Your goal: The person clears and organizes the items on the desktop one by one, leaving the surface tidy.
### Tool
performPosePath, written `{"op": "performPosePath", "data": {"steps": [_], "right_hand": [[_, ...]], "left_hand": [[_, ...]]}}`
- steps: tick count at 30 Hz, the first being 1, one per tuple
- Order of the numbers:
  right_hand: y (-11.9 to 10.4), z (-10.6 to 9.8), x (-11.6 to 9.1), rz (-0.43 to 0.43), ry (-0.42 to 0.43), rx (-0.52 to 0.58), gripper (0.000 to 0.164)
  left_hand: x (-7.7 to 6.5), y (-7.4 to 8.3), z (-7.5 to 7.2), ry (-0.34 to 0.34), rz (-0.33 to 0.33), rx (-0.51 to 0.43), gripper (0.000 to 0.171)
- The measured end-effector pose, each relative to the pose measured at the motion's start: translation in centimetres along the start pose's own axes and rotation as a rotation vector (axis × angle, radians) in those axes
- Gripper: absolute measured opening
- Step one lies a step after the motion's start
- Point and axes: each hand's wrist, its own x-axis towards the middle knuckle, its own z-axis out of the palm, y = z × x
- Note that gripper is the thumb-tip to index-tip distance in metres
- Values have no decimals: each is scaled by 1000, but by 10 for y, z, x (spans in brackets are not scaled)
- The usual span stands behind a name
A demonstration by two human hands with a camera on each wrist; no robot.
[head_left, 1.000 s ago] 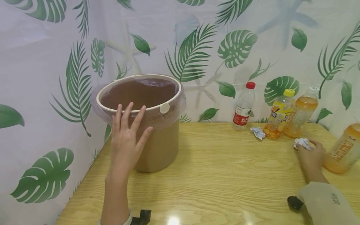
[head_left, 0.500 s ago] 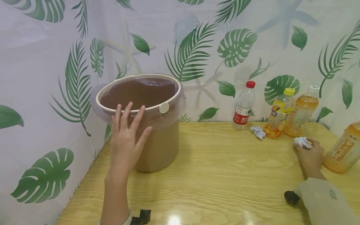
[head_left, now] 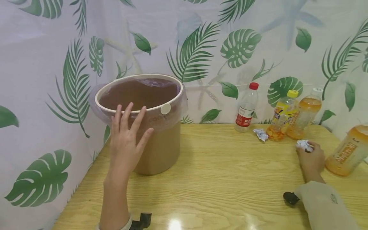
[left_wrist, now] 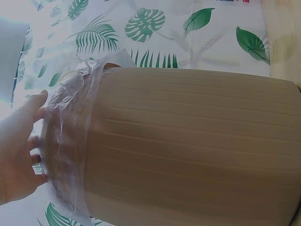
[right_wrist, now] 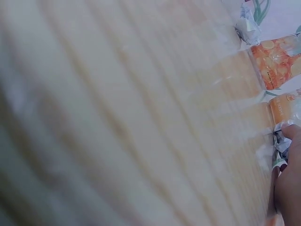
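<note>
A brown trash bin (head_left: pixel 161 150) stands upright at the left of the table, lined with a clear plastic bag (left_wrist: pixel 70 132) folded over its rim. My left hand (head_left: pixel 125 143) rests with spread, mostly straight fingers against the bagged rim on the near side. Far to the right, my right hand (head_left: pixel 312 159) grips a crumpled paper ball (head_left: pixel 303 145) at the tabletop. In the right wrist view, the thumb and part of the paper ball (right_wrist: pixel 281 142) show at the right edge. A second crumpled paper ball (head_left: pixel 260 134) lies apart, further back and left.
Behind my right hand stand a red-capped bottle (head_left: pixel 246 108), a yellow-capped bottle (head_left: pixel 283 116) and a white-capped bottle (head_left: pixel 304 115). Another orange-tinted bottle (head_left: pixel 348 151) is just right of the hand. A leaf-patterned sheet (head_left: pixel 201 48) hangs behind the wooden table (head_left: pixel 218 179).
The head view has shifted slightly, so everything sits a little further left. My right hand has barely moved, with the paper ball in its fingers. The left hand stays on the rim.
</note>
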Motion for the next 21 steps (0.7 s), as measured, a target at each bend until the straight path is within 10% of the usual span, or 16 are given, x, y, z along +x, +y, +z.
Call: {"op": "performPosePath", "data": {"steps": [21], "right_hand": [[-4, 0, -6, 14, 62, 115, 57]], "left_hand": [[1, 1, -1, -1, 1, -9, 61]]}}
